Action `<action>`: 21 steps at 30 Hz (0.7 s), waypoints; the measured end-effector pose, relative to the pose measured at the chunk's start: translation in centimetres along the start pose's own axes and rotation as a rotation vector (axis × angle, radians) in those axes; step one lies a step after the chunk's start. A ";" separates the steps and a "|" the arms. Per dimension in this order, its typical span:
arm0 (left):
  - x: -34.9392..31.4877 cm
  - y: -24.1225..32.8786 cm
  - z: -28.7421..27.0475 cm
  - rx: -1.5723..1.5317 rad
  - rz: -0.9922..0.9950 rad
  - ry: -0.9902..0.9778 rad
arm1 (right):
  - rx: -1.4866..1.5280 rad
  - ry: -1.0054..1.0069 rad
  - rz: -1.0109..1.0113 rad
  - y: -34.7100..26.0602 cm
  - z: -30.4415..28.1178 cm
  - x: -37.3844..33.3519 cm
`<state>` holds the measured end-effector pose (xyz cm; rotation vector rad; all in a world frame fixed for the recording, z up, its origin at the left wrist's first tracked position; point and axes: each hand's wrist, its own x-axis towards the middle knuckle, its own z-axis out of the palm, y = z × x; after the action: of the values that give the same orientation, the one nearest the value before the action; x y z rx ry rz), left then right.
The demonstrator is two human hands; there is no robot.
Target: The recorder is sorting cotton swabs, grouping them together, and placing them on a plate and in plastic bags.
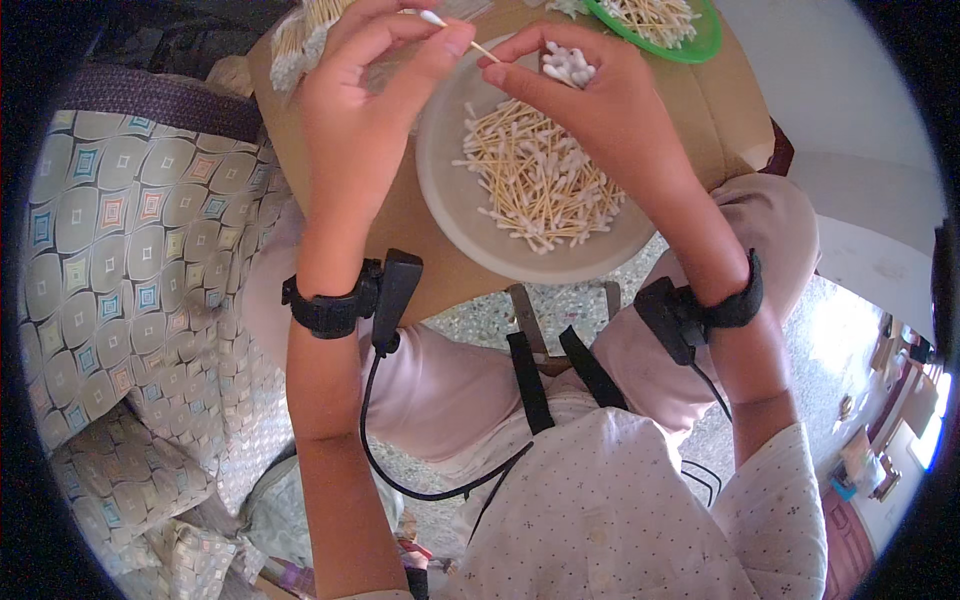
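Above the bowl, a single cotton swab (478, 47) is pinched between the thumb and fingers of my left hand (370, 90). One white tip shows by the left fingers, and the swab's other end reaches the thumb and fingertip of my right hand (622, 110). Curled in my right hand is a bunch of cotton swabs (568, 66), its white heads facing up and its sticks hidden by the hand. Below both hands stands a wide pale bowl (450, 215), with a loose heap of wooden-stick cotton swabs (545, 180) lying in many directions.
A green bowl (690, 50) with more swabs sits at the far right of the brown cardboard surface (400, 265). Bundled swabs (290, 50) lie at the far left. Patterned cushioned seating (130, 230) runs along the left. Black wrist straps carry cables on both forearms.
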<state>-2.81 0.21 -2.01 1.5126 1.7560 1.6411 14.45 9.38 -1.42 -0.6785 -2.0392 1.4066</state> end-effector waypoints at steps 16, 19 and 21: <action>-0.1 0.9 0.3 -0.090 0.015 -0.025 | 0.707 0.081 0.448 -2.0 -0.7 0.3; -0.1 0.6 0.1 -0.045 0.046 -0.021 | 0.584 0.130 0.389 -2.2 -0.8 0.1; -0.3 0.3 0.0 -0.043 0.052 -0.003 | 0.539 0.160 0.353 -3.5 -0.4 0.2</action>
<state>-2.56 -0.07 -1.86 1.5529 1.6825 1.6888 14.32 8.66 2.05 -0.8955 -1.3642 1.9272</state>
